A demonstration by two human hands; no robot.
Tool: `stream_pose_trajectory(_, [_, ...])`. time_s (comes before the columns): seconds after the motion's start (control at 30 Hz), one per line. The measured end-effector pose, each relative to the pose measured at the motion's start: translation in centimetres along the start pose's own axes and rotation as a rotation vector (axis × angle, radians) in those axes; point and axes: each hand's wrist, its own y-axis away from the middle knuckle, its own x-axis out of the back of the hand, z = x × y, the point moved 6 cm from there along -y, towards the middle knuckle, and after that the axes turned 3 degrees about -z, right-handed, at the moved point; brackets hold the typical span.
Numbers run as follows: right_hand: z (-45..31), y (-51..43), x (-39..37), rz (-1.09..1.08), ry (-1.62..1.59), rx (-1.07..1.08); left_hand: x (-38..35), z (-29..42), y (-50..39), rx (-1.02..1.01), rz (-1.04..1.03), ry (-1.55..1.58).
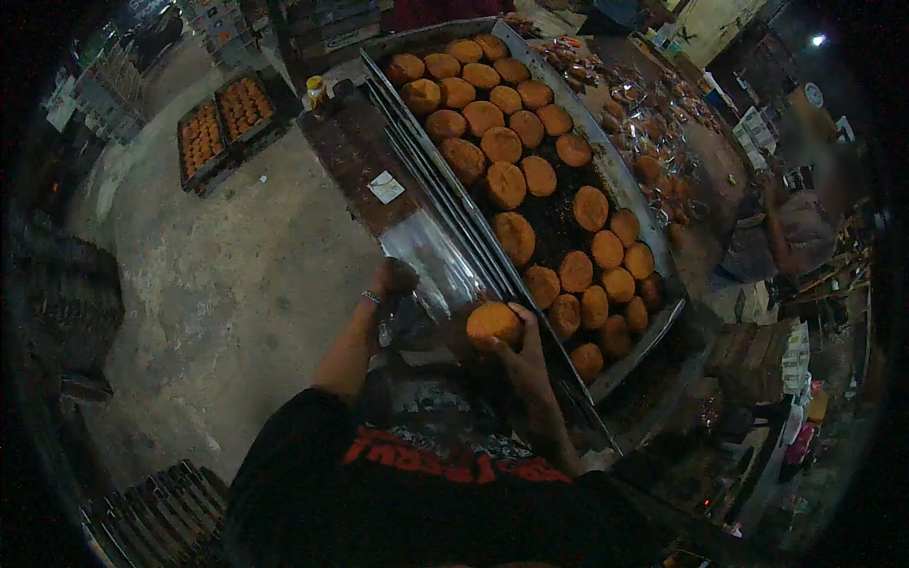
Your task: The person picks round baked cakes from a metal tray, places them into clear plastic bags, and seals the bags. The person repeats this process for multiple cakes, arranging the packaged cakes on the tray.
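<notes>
My right hand [527, 339] grips a round golden-brown bun [493, 324] by its side, just left of the large metal tray's [595, 394] near edge. My left hand [395, 278], with a bracelet at the wrist, is beside the lower left edge of a stack of clear plastic bags [434, 248]. Its fingers are dark and curled, and whether they pinch a bag is unclear. The bags lie on a dark wooden surface [348, 138]. Many similar buns [501, 145] sit in the large tray, with a bare dark patch near its middle.
A yellow-lidded jar [317, 91] and a square paper [385, 187] rest on the wooden surface. Trays of buns [226, 128] stand on the concrete floor [227, 284]. Bagged buns [650, 153] are piled beyond the large tray. Another person [785, 234] is at the right.
</notes>
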Motion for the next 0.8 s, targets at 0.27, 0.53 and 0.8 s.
stream_pose_trajectory(0.27, [1.0, 0.2, -0.6, 0.049, -0.014, -0.052, 1.6, 1.1, 0.6, -0.334, -0.33, -0.099])
stream_pose_trajectory(0.53, [1.9, -1.3, -3.2, 0.322, 0.291, 0.12, 1.3, 3.3, 3.9, 0.075, -0.3, 1.243])
stream_pose_trajectory(0.8, [4.7, -4.0, -7.0, 0.26, 0.299, 0.032, 1.9, 1.7, 2.9, 0.143, -0.061, 1.297])
